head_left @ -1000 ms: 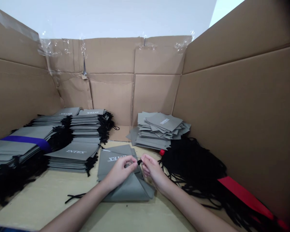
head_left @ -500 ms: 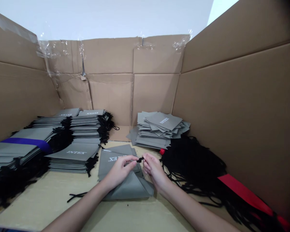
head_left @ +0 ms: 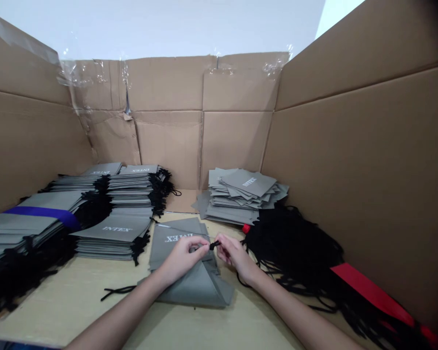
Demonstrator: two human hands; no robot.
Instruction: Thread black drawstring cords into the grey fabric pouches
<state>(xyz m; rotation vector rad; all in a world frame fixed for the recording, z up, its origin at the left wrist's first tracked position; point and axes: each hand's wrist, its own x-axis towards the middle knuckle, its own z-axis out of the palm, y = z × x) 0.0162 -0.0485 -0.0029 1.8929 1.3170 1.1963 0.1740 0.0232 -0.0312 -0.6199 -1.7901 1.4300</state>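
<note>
Both hands meet over a grey drawstring bag [head_left: 193,290] that lies folded and tilted on the table. Between the fingertips is a short knotted stretch of black cord [head_left: 213,245]. My left hand [head_left: 184,256] pinches the cord on the left side of the knot. On the other side, my right hand [head_left: 237,255] is closed on the cord, with a dark loop hanging below it. Flat grey pieces with white INTEX lettering [head_left: 160,253] lie under and behind the hands. A thin rod-like thing [head_left: 166,226] rests across them. More cord pokes out left of my left forearm.
Grey bag stacks with black cords [head_left: 113,238] stand at the left, one wrapped by a purple band [head_left: 40,212]. An untidy grey pile [head_left: 241,194] sits at the back right. Beside it lies a large black cord bundle [head_left: 295,243] with a red band [head_left: 370,291]. Cardboard walls [head_left: 168,146] enclose the table.
The knotted cord between my fingertips has shifted slightly, and more of it shows. A dark loop now hangs by my right wrist. The bag's folded flap has moved a little.
</note>
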